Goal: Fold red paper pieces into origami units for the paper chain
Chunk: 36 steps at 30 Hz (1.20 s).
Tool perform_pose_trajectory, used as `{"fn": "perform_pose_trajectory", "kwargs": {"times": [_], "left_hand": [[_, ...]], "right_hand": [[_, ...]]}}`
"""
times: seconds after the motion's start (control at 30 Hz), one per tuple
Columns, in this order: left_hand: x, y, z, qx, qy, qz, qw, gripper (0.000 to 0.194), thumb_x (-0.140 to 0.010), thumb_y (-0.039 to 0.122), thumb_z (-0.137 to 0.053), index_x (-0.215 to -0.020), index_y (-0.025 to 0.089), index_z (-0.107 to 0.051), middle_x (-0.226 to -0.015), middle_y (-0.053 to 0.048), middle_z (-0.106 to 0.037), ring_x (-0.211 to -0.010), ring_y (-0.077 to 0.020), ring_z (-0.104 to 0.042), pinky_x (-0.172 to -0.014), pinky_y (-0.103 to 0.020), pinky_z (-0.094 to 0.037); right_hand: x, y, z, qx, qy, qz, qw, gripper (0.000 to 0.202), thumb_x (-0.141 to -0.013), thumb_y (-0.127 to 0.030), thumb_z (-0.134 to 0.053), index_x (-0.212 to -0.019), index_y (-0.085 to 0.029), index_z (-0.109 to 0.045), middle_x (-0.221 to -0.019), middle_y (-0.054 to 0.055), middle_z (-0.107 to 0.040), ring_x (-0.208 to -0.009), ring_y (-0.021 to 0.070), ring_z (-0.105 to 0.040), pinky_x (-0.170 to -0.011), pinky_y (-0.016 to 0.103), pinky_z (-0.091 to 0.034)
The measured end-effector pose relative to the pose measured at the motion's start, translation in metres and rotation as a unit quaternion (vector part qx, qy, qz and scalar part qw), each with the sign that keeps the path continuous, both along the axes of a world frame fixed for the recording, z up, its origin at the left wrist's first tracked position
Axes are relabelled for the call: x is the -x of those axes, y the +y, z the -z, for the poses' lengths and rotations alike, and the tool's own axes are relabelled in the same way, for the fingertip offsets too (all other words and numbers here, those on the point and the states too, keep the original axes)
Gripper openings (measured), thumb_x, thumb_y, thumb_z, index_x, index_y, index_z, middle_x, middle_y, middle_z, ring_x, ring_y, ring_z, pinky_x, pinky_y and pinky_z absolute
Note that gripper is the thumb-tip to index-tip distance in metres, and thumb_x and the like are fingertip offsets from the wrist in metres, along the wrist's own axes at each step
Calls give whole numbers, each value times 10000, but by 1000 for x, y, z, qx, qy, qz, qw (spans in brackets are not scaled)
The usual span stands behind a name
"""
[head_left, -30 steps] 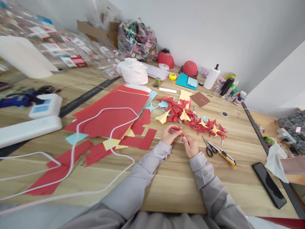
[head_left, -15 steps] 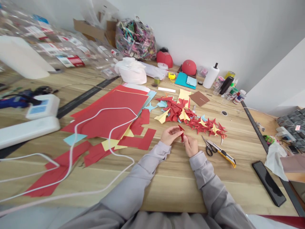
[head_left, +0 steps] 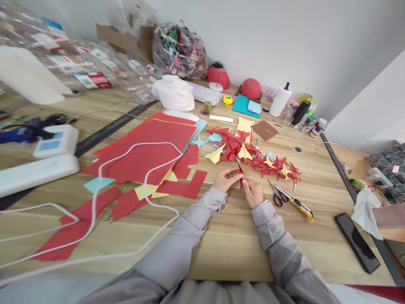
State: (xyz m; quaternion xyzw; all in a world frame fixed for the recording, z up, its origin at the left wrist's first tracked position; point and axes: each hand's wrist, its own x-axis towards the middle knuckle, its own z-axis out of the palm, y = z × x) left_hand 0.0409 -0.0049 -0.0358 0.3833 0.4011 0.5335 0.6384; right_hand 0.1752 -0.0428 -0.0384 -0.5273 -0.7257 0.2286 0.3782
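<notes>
Between my two hands is a small piece of folded red paper (head_left: 241,170), held upright just above the table. My left hand (head_left: 225,180) pinches it from the left, and my right hand (head_left: 253,192) grips its lower right edge. The fingers partly hide its shape. Just beyond the hands lies a pile of folded paper shapes (head_left: 232,145), mostly red with some yellow and light blue. A row of red paper stars (head_left: 275,165) with a few yellow ones extends to the right. Black scissors (head_left: 278,197) and a yellow utility knife (head_left: 299,204) rest right of my right hand.
Large red paper sheets (head_left: 148,147) and cut red strips (head_left: 85,219) cover the left, with a white cable (head_left: 145,185) looped across them. A black phone (head_left: 357,242) lies at the right. Bottles (head_left: 303,112), a white roll (head_left: 281,101) and red domes (head_left: 251,88) stand along the back.
The folded red paper has turned slightly and its upper point looks narrower and more upright. Both hands keep nearly the same place and grip.
</notes>
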Motion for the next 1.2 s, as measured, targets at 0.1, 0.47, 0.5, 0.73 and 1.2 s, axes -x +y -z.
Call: {"fn": "perform_pose_trajectory", "kwargs": {"times": [0.1,0.47,0.5,0.73,1.2], "left_hand": [[0,0,-2,5,0,-6,1000,403,-454,300,-781,-792,109,-674,-802,-73,-695,-766,-182,-624,-770,-346,-487],[0,0,1,22,-15,10,1000,466,-407,270,-803,-822,113,-662,-765,-57,-694,-703,-167,-626,-768,-354,-487],[0,0,2,21,-17,13,1000,466,-410,265,-803,-826,112,-659,-765,-56,-693,-700,-165,-625,-759,-349,-488],[1,0,8,22,-25,41,999,486,-429,236,-797,-874,113,-646,-752,-47,-686,-677,-150,-612,-689,-319,-491],[1,1,5,8,-2,31,999,417,-478,266,-775,-842,99,-659,-830,-88,-696,-786,-187,-627,-800,-358,-465]], "right_hand": [[0,0,1,3,0,3,1000,433,-882,-421,-296,-665,-187,-588,-536,23,-553,-567,138,-531,-564,232,-378],[-1,0,2,-6,-8,-1,1000,422,-880,-413,-306,-669,-183,-589,-554,27,-567,-565,138,-530,-571,235,-380],[-1,0,2,-7,-12,-2,1000,420,-880,-409,-306,-670,-181,-589,-556,29,-569,-564,137,-529,-569,234,-380],[-1,1,4,-22,-25,-5,999,395,-884,-376,-316,-666,-176,-578,-557,24,-570,-547,127,-522,-551,228,-382],[0,0,4,-27,-25,-10,999,372,-890,-343,-318,-679,-177,-575,-555,16,-562,-557,125,-536,-573,225,-393]]}}
